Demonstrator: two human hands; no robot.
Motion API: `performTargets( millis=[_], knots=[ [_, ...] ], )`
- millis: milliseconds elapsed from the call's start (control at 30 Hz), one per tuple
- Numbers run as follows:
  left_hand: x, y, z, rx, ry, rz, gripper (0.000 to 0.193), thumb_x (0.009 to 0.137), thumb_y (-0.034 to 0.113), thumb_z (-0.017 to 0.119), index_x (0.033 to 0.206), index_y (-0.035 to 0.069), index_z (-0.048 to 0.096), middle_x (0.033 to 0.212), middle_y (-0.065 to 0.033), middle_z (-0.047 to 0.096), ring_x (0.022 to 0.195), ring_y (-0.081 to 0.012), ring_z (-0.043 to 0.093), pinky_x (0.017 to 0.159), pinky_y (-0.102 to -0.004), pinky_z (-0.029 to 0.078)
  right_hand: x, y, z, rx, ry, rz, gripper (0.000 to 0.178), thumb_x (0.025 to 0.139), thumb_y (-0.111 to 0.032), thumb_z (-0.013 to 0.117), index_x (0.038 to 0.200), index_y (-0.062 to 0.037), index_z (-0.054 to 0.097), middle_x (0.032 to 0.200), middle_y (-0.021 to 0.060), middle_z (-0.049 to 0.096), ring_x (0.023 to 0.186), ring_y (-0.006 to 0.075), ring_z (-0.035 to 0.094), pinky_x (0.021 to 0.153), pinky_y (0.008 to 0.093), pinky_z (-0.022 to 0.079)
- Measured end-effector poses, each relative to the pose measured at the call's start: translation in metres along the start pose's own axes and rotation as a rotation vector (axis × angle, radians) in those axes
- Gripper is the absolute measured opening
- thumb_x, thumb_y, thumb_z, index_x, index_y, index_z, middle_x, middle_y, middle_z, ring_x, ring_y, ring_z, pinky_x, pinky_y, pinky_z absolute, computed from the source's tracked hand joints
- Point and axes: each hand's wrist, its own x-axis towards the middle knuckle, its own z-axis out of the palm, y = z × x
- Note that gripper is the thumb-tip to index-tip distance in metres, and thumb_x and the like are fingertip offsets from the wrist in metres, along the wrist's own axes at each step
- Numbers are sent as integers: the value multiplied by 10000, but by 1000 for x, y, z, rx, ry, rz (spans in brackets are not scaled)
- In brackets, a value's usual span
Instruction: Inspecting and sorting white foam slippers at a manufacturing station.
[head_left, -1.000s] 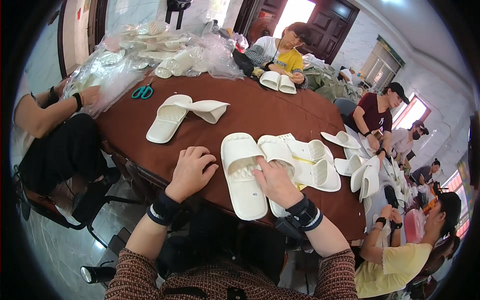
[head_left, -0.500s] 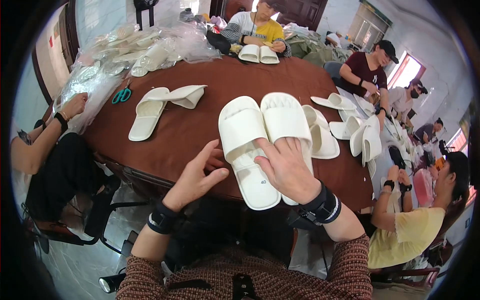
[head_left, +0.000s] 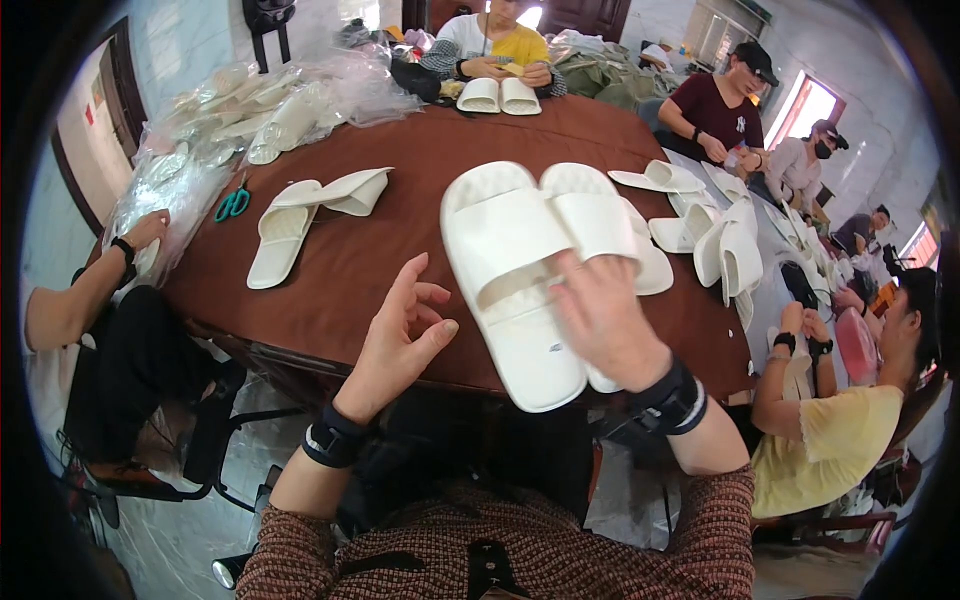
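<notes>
Slippers (head_left: 505, 237) in my right fingers (head_left: 573, 277): smooth, matt, leather-like | tabletop (head_left: 430, 155): matt cloth | bags (head_left: 178, 205): glossy, crinkled plastic | scissor handles (head_left: 233, 204): smooth plastic

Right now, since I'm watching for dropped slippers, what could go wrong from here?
The right hand alone holds the pair of white slippers, its grip partly hidden at the straps, so one might slip free. Their heel ends seem to reach past the near edge of the brown-covered table, so a loose slipper could drop off. The left hand, open and apart, might catch it late.
</notes>
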Motion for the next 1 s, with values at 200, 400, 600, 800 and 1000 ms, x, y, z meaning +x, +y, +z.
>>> performTargets(
  millis=[200,400,600,800,1000],
  knots=[
    [10,-12,-72,571,120,180,606,851,26,675,1408,53,439,1170,-65,542,955,-129,565,797,-261,487,23,156,-53,-454,-28,267,388,955,-153,498,1313,-11,542,827,172,600,759,327,551,707,449,434],
    [47,-44,-183,1216,489,-80,654,796,396,725,1284,3,537,1290,-217,554,1152,-420,551,938,-530,451,-13,234,-93,-250,-21,623,410,965,-212,516,1305,14,552,1146,254,649,1049,361,635,930,391,467],
    [64,-47,-222,1353,392,-467,803,719,585,710,1310,71,533,1252,-251,563,1150,-427,560,944,-541,417,-31,162,-51,-65,-49,419,332,936,-172,572,1209,11,610,1120,229,666,1036,372,639,908,383,487],
    [71,-40,-214,1407,282,-464,737,716,505,697,1315,103,549,1206,-241,607,1143,-432,559,964,-515,414,-10,98,-44,59,-77,356,286,888,-131,630,1139,4,644,1078,214,681,995,358,655,875,403,504],
    [65,-38,-209,1018,368,-242,714,698,359,717,1330,66,558,1176,-210,652,1082,-347,614,941,-412,461,-15,66,-51,23,-229,264,273,884,-144,631,1138,-44,640,1152,167,654,1117,312,583,975,402,394]
  ],
)
